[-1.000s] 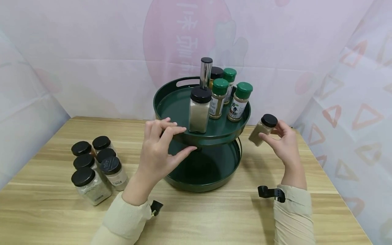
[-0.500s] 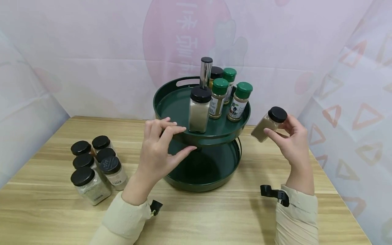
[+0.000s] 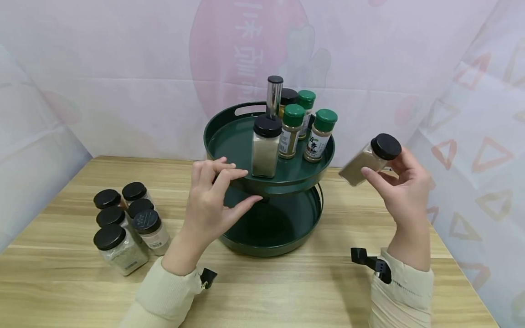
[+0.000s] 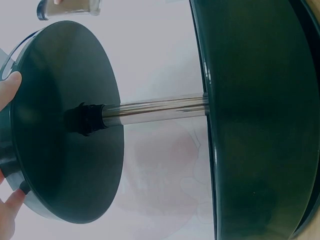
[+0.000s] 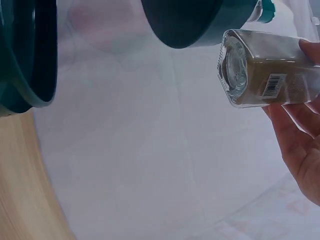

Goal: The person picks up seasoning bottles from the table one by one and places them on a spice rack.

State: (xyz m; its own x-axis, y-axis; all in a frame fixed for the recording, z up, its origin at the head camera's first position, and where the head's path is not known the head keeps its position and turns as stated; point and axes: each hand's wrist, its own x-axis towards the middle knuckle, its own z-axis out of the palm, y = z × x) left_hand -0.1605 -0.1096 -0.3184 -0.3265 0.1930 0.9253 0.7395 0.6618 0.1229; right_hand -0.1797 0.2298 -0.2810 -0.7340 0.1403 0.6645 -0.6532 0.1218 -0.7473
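Note:
My right hand (image 3: 404,191) holds a square glass spice jar (image 3: 362,167) with a black lid and brownish powder, between thumb and fingers. The jar is tilted in the air, right of the dark green two-tier rack (image 3: 270,249). In the right wrist view, the jar's base and barcode (image 5: 273,86) face the camera. At the rack's front left, my left hand (image 3: 211,200) grips the upper tray's rim, fingers at the edge and thumb lower. A taller black-lidded spice jar (image 3: 264,155) stands upright on that tray, near the left fingertips. The left wrist view shows the tray's underside (image 4: 75,165).
Green-capped spice bottles (image 3: 317,141) and a black-lidded jar (image 3: 289,96) stand on the upper tray's right side, near the metal post (image 3: 274,98). Several black-lidded jars (image 3: 123,255) are grouped on the wooden table (image 3: 287,291) at left. White printed cloth (image 3: 139,91) hangs behind.
My right hand has moved right and upward with the spice jar, farther from the rack. My left hand stays at the upper tray's rim.

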